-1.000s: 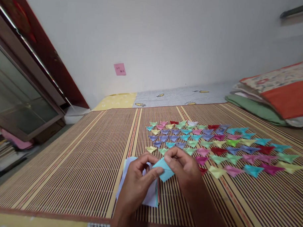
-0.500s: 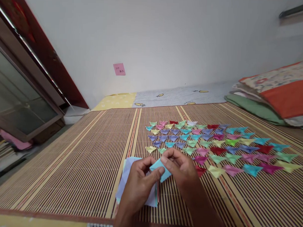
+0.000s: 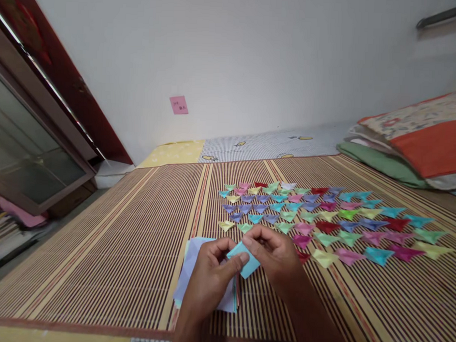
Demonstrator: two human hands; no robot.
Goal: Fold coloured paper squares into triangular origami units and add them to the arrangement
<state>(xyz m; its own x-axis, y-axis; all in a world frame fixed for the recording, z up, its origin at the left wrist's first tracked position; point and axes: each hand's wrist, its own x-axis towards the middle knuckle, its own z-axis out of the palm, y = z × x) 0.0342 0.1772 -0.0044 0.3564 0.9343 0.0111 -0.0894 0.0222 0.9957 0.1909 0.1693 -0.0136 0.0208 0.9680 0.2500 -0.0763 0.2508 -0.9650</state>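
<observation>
Between my hands is a small piece of folded light blue paper [image 3: 250,265], held above the striped mat. My left hand [image 3: 214,270] pinches its left side, the thumb lying across the front face. The fingers of my right hand [image 3: 275,250] grip the upper right edge, thumb against fingertips. Under and behind my left hand lies a stack of paper sheets [image 3: 190,269], pale lilac on top with other colours at the edges; my hand and forearm cover part of it. Folded paper pieces [image 3: 325,258] in many colours sit in rows beyond and to the right of my right hand.
The striped mat [image 3: 109,246] spreads over the whole surface up to a patterned cloth [image 3: 247,144] by the wall. Folded bedding [image 3: 419,148] is piled at the right. A pink note [image 3: 178,105] sticks to the wall, and a glass-paned door [image 3: 30,149] stands at the left.
The light blue paper has tilted slightly, showing more of its front face. Both hands keep their pinch on it and have barely moved.
</observation>
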